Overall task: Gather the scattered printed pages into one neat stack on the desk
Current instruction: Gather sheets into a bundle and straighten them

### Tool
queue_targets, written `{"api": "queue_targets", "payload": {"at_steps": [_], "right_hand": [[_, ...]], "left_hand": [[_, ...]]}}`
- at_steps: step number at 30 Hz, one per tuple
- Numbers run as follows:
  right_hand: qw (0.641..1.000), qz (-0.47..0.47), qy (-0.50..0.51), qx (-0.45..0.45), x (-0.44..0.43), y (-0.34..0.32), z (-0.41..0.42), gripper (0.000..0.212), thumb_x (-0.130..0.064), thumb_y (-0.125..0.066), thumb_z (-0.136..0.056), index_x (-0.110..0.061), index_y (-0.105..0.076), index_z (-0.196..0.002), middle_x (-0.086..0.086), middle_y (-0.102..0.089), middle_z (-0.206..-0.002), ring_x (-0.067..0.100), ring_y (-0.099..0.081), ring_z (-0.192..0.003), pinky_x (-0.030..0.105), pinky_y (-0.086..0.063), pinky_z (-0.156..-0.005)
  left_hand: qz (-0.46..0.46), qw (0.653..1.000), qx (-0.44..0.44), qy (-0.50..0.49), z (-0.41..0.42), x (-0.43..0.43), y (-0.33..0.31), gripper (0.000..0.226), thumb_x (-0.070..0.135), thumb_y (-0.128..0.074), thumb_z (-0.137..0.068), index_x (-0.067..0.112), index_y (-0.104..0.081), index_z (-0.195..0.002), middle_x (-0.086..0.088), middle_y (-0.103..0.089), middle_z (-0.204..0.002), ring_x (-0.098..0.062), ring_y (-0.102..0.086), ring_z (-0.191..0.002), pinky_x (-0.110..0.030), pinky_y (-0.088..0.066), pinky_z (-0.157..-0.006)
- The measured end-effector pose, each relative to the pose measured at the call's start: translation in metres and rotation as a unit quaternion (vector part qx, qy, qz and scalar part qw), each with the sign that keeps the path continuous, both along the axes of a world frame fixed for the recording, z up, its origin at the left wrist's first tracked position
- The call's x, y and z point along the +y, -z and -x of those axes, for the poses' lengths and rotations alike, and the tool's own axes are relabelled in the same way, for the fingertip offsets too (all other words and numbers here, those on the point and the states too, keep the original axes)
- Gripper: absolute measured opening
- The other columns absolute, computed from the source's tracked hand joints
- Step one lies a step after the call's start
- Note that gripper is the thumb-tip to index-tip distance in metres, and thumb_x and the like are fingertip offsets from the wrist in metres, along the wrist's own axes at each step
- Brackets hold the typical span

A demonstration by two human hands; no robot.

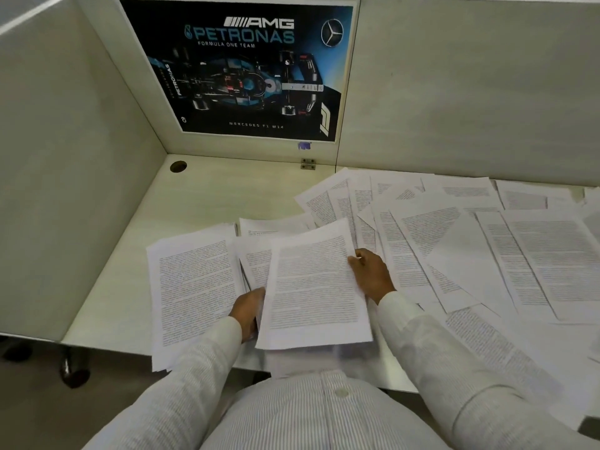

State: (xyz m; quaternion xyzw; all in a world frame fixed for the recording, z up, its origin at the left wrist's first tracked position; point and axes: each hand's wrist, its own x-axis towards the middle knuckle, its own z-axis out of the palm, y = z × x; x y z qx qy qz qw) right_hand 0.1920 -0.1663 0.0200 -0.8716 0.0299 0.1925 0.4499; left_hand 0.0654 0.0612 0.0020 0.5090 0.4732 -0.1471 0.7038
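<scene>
1. Both hands hold a thin white printed sheaf (313, 284) over the pale table (207, 196): left hand (248, 311) pinches its left edge, right hand (373, 274) its right edge
2. White printed pages (470, 241) lie fanned to the right; a squared pile (194, 287) sits left
3. Paper looks light, floppy, slippery; better gripped at opposite edges

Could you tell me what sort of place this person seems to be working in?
Probably an office cubicle or study carrel: pale partition panels enclose a desk with a cable hole, a racing poster is pinned up, and printed pages lie scattered.
</scene>
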Motion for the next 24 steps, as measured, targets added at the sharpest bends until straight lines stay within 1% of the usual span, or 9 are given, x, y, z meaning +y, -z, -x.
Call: {"api": "queue_targets", "payload": {"at_steps": [3, 4, 6, 9, 12, 16, 19, 21, 24], "right_hand": [[0.999, -0.010, -0.022, 0.044, 0.004, 0.002, 0.006, 0.030, -0.021, -0.057, -0.099, -0.012, -0.056, -0.127, 0.001, -0.062, -0.106, 0.012, -0.058, -0.089, 0.019, -0.043, -0.073], [0.998, -0.008, -0.036, 0.057, 0.005, 0.003, 0.008, 0.035, -0.020, -0.059, -0.098, -0.011, -0.053, -0.131, 0.002, -0.062, -0.112, 0.013, -0.057, -0.094, 0.021, -0.043, -0.079], [0.995, 0.000, -0.065, 0.070, 0.004, 0.004, 0.014, 0.043, -0.016, -0.060, -0.097, -0.009, -0.049, -0.138, 0.001, -0.059, -0.114, 0.014, -0.054, -0.101, 0.022, -0.041, -0.085], [0.993, -0.006, -0.068, 0.094, -0.001, 0.007, 0.019, 0.049, -0.016, -0.061, -0.096, -0.011, -0.046, -0.143, 0.001, -0.056, -0.121, 0.014, -0.052, -0.110, 0.021, -0.037, -0.089], [0.997, -0.006, -0.023, 0.077, -0.013, 0.012, 0.019, 0.047, -0.022, -0.063, -0.094, -0.016, -0.050, -0.139, 0.004, -0.056, -0.134, 0.017, -0.055, -0.119, 0.024, -0.039, -0.093], [0.998, -0.031, 0.020, 0.058, -0.029, 0.008, 0.021, 0.050, -0.041, -0.067, -0.091, -0.021, -0.052, -0.134, -0.003, -0.057, -0.125, 0.016, -0.057, -0.115, 0.029, -0.046, -0.089], [0.990, -0.074, -0.008, 0.120, -0.027, 0.001, 0.019, 0.059, -0.058, -0.065, -0.086, -0.026, -0.050, -0.133, -0.006, -0.061, -0.115, 0.014, -0.064, -0.104, 0.036, -0.056, -0.091], [0.984, -0.102, -0.034, 0.145, -0.021, -0.006, 0.014, 0.068, -0.068, -0.066, -0.079, -0.028, -0.051, -0.132, -0.004, -0.064, -0.117, 0.015, -0.066, -0.104, 0.038, -0.056, -0.093], [0.975, -0.165, -0.063, 0.131, -0.007, -0.025, 0.004, 0.066, -0.064, -0.070, -0.077, -0.028, -0.057, -0.131, -0.009, -0.068, -0.120, 0.010, -0.068, -0.105, 0.030, -0.058, -0.088]], "left_hand": [[0.017, 1.000, 0.000, -0.017, -0.002, 0.000, -0.001, 0.037, 0.054, -0.048, -0.097, 0.020, -0.062, -0.099, -0.011, -0.070, -0.099, -0.031, -0.067, -0.094, -0.035, -0.055, -0.073], [0.010, 1.000, -0.003, -0.006, -0.002, 0.000, -0.001, 0.036, 0.052, -0.051, -0.096, 0.018, -0.062, -0.100, -0.010, -0.071, -0.099, -0.030, -0.068, -0.093, -0.034, -0.056, -0.071], [-0.027, 0.999, -0.018, 0.034, -0.003, 0.000, 0.003, 0.026, 0.033, -0.064, -0.095, 0.012, -0.062, -0.111, -0.012, -0.071, -0.107, -0.025, -0.068, -0.090, -0.032, -0.058, -0.068], [-0.068, 0.995, -0.046, 0.049, -0.005, 0.002, 0.013, 0.039, 0.007, -0.068, -0.091, 0.006, -0.058, -0.129, -0.014, -0.067, -0.124, -0.026, -0.067, -0.096, -0.035, -0.054, -0.087], [-0.075, 0.994, -0.068, 0.037, -0.008, 0.012, 0.010, 0.041, 0.007, -0.067, -0.091, 0.006, -0.058, -0.131, -0.009, -0.068, -0.118, -0.025, -0.066, -0.099, -0.033, -0.051, -0.088], [-0.058, 0.993, -0.103, 0.029, -0.010, 0.032, 0.003, 0.034, 0.008, -0.066, -0.092, 0.010, -0.061, -0.125, -0.007, -0.071, -0.115, -0.025, -0.068, -0.101, -0.036, -0.055, -0.085], [-0.021, 0.989, -0.141, 0.027, -0.012, 0.042, -0.008, 0.031, 0.005, -0.064, -0.092, 0.010, -0.064, -0.122, -0.009, -0.072, -0.115, -0.026, -0.070, -0.101, -0.032, -0.057, -0.076], [0.017, 0.986, -0.159, 0.039, -0.015, 0.045, -0.016, 0.032, 0.000, -0.062, -0.090, 0.008, -0.064, -0.121, -0.011, -0.072, -0.116, -0.026, -0.071, -0.101, -0.030, -0.059, -0.073], [0.040, 0.980, -0.160, 0.112, -0.024, 0.044, -0.028, 0.044, -0.002, -0.068, -0.079, 0.002, -0.063, -0.123, -0.015, -0.070, -0.119, -0.033, -0.068, -0.107, -0.034, -0.059, -0.079]]}}
